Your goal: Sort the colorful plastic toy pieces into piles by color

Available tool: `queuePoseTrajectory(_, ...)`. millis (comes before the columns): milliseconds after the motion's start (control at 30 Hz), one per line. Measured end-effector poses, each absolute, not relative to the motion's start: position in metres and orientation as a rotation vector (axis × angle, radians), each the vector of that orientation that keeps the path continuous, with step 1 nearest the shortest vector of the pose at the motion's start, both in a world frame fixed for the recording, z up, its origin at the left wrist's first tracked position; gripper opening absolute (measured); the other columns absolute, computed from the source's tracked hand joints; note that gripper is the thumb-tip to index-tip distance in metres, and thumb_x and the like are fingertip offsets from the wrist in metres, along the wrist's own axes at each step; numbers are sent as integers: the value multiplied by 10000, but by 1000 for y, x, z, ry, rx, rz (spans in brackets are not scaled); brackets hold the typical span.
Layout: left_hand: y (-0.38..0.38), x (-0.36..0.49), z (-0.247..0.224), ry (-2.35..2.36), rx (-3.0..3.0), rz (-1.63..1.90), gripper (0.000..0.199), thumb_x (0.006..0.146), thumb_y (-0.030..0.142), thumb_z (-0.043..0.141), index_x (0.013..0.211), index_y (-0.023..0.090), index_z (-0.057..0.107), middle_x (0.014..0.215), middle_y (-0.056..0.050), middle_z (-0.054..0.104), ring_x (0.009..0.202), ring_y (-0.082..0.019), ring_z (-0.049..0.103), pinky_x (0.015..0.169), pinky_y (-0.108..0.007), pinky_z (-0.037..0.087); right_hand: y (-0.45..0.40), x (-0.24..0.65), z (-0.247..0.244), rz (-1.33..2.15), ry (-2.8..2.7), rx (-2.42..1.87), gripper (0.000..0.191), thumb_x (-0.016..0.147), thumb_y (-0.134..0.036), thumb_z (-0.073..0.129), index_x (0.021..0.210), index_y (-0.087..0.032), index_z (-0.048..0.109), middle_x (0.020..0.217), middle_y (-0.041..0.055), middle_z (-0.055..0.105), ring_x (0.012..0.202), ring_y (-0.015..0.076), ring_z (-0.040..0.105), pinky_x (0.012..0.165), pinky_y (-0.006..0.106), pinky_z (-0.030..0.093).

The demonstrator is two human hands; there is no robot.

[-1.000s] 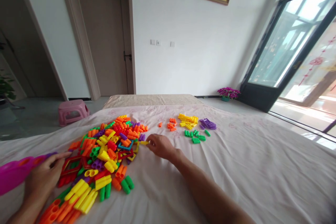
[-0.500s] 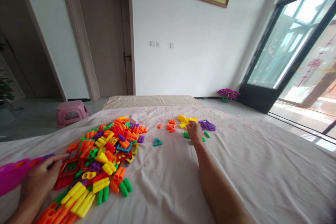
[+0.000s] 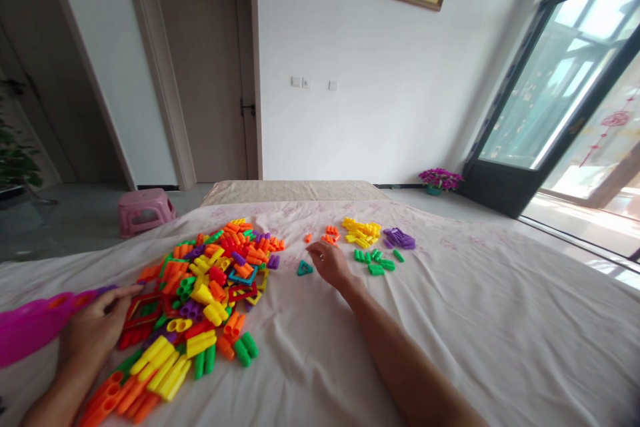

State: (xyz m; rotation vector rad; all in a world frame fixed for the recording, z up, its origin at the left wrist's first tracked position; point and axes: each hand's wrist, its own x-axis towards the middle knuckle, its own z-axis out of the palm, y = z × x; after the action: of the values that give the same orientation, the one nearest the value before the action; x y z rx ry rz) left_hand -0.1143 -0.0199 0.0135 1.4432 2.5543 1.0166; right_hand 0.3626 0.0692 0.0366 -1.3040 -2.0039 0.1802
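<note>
My left hand (image 3: 95,330) rests at the left edge of a mixed pile of plastic building pieces (image 3: 215,280), fingers stretched toward it. Its index finger lies along the rim of a magenta plastic container (image 3: 35,333); I cannot tell whether it presses on the rim. My right hand (image 3: 330,265) hovers over the sheet with loosely bent fingers and nothing visible in them. Just left of it lies a teal triangle piece (image 3: 305,268). Beyond are small groups of orange pieces (image 3: 331,235), yellow pieces (image 3: 361,232), green pieces (image 3: 379,261) and purple pieces (image 3: 399,238).
A pale patterned sheet (image 3: 475,320) with wrinkles covers the surface. Beyond its left edge stands a pink stool (image 3: 147,210). A flower pot (image 3: 434,188) sits on the floor near the glass door (image 3: 530,100). One orange piece (image 3: 308,238) lies alone.
My right hand has moved left from the yellow group toward the teal triangle, uncovering the yellow and green groups. My left hand keeps its place by the pile. The view has shifted slightly.
</note>
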Motion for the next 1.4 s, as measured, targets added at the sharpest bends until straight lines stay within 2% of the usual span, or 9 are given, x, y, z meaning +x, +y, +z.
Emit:
queuePoseTrajectory(167, -22, -106, 23, 2471, 1256, 1007, 386, 853, 449, 520, 1101, 268, 753, 762, -4, 744, 669, -206, 663, 566, -255, 456, 33, 304, 42, 175, -2349, -958, 217, 907, -217, 597, 1094, -252, 702, 1053, 40, 700, 983, 183, 620, 888, 287, 455)
queuePoseTrajectory(300, -23, -105, 24, 2465, 1278, 1035, 371, 832, 434, 540, 1073, 265, 765, 754, -11, 737, 658, -207, 645, 561, -255, 442, 23, 281, 38, 86, -2475, -914, 366, 910, -429, 638, 1252, -301, 631, 1170, 62, 621, 998, 212, 567, 867, 329, 436)
queuePoseTrajectory(400, -24, -105, 25, 2474, 1275, 1023, 376, 823, 434, 546, 1073, 260, 767, 751, -15, 736, 662, -213, 639, 565, -261, 440, 23, 276, 33, 59, -2496, -963, 430, 876, -535, 653, 1236, -302, 626, 1180, 67, 573, 995, 218, 543, 843, 337, 422)
queuePoseTrajectory(600, -25, -105, 26, 2462, 1256, 1015, 402, 832, 428, 527, 1113, 249, 752, 786, -23, 728, 669, -213, 634, 565, -266, 442, 21, 280, 33, 85, -2487, -926, 284, 807, -420, 739, 1022, -246, 675, 1104, 44, 572, 965, 194, 548, 817, 301, 405)
queuePoseTrajectory(900, -30, -98, 32, 2427, 1279, 1066, 395, 847, 398, 518, 1118, 217, 742, 845, -33, 730, 745, -207, 642, 608, -262, 451, 19, 292, 41, 67, -2521, -831, 139, 777, -243, 634, 905, -233, 686, 1007, 34, 602, 895, 190, 547, 820, 307, 411)
queuePoseTrajectory(1067, -33, -96, 34, 2390, 1310, 1083, 411, 849, 392, 512, 1123, 188, 740, 850, -37, 737, 758, -210, 651, 631, -268, 462, 14, 296, 42, 75, -2571, -702, 118, 842, -242, 542, 825, -216, 656, 909, 39, 621, 838, 177, 541, 819, 298, 411)
queuePoseTrajectory(1200, -30, -101, 31, 2383, 1350, 1046, 404, 851, 360, 502, 1129, 183, 737, 899, -54, 746, 800, -217, 660, 661, -273, 471, 9, 301, 41, 124, -2536, -739, 257, 932, -270, 449, 736, -205, 603, 768, 28, 594, 728, 158, 523, 761, 281, 410)
queuePoseTrajectory(1300, -28, -104, 27, 2391, 1382, 1014, 416, 856, 331, 473, 1144, 178, 732, 985, -80, 756, 847, -223, 670, 698, -281, 478, 2, 302, 41, 208, -2281, -932, 278, 982, -280, 409, 822, -194, 619, 799, 27, 599, 745, 149, 543, 728, 260, 411)
queuePoseTrajectory(1400, -26, -104, 24, 2420, 1393, 986, 430, 864, 315, 437, 1149, 180, 729, 1040, -109, 755, 876, -246, 673, 720, -305, 479, -4, 293, 46, 247, -2127, -1070, 255, 987, -388, 482, 1060, -209, 649, 992, 47, 631, 878, 157, 580, 768, 258, 427)
